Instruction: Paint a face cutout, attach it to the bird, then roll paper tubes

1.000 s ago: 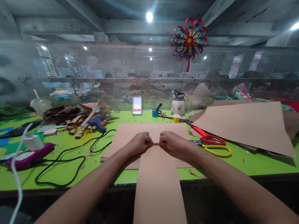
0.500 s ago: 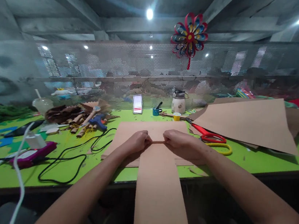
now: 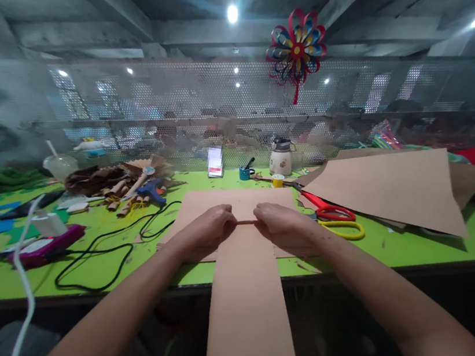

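Observation:
A long strip of brown kraft paper [image 3: 249, 308] runs from the table over its front edge toward me. Its far end is rolled into a thin tight tube, which shows between my two hands. My left hand [image 3: 217, 222] is closed on the left end of this roll, and my right hand [image 3: 273, 220] pinches the right end. Both hands rest over a stack of brown paper sheets [image 3: 203, 204]. Right of my right hand lie scissors with red handles [image 3: 332, 213] and a pair with yellow handles [image 3: 351, 230].
Large brown sheets [image 3: 398, 184] lie at the right. A phone [image 3: 215, 161], a teal cup [image 3: 245, 173], a yellow tape roll [image 3: 278, 181] and a bottle [image 3: 281, 157] stand at the back. Left are a blue glue gun [image 3: 152, 190], paper tubes, black cables and a purple power strip [image 3: 49, 245].
The whole view has shifted slightly, with things sitting a little further left and up. Both hands keep their hold on the rolled end of the paper strip.

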### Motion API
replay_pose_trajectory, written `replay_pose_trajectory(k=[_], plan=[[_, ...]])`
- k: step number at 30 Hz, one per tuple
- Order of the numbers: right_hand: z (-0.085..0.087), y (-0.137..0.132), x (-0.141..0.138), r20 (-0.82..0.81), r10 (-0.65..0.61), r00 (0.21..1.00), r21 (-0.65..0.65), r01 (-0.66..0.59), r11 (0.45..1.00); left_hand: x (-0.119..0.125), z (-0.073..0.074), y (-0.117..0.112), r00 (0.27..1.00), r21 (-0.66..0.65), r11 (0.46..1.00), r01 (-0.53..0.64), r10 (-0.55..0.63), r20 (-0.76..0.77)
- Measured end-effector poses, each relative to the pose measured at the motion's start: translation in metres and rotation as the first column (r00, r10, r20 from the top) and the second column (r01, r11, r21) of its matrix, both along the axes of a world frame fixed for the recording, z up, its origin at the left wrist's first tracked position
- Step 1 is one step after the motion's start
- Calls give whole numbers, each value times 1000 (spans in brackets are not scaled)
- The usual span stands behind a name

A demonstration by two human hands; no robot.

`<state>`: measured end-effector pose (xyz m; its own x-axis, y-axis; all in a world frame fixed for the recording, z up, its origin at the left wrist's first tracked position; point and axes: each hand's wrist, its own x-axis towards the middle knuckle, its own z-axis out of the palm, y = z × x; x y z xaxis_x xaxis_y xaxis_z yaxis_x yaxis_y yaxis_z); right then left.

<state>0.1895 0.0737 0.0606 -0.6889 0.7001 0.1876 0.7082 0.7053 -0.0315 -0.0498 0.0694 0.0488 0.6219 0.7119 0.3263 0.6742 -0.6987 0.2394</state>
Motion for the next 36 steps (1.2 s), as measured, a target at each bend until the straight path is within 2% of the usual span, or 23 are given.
replay_pose_trajectory(k=[4, 8, 12, 15, 17, 20, 22, 25, 28, 32, 36], plan=[[-4, 4, 0, 3, 44, 999, 43, -44, 998, -1, -2, 1, 999, 50, 998, 24, -22, -29], [-9, 4, 4, 41, 26, 999, 120, -30, 992, -3, 1, 3, 996, 69, 998, 10, -4, -93], [-10, 5, 7, -60, -17, 998, 165, 27, 986, -1, 5, -1, 991, 116, 992, -49, 62, -116], [-5, 13, 5, -111, -83, 990, 189, 103, 976, 1, 7, -3, 986, 138, 985, -102, 119, -116], [-2, 20, 0, -167, -106, 980, 210, 140, 968, 1, 7, -2, 986, 151, 984, -98, 117, -119], [-2, 22, -10, -236, -11, 972, 247, 71, 966, 1, 4, 4, 985, 212, 972, -97, 124, -116], [-6, 17, -16, -218, 70, 973, 271, -9, 963, 1, 2, 8, 985, 271, 957, -103, 136, -108], [-16, 11, -22, -181, 64, 981, 265, -14, 964, 1, 1, 10, 988, 304, 948, -93, 126, -89], [-21, 12, -22, -163, 48, 986, 262, -4, 965, 0, 3, 9, 995, 284, 955, -87, 99, -29], [-18, 17, -21, -131, 93, 987, 303, -50, 952, -4, 4, 13, 990, 146, 984, -105, 89, 111], [-16, 17, -25, -58, 157, 986, 406, -121, 906, -7, 2, 17, 985, 65, 998, -25, 14, 170]])
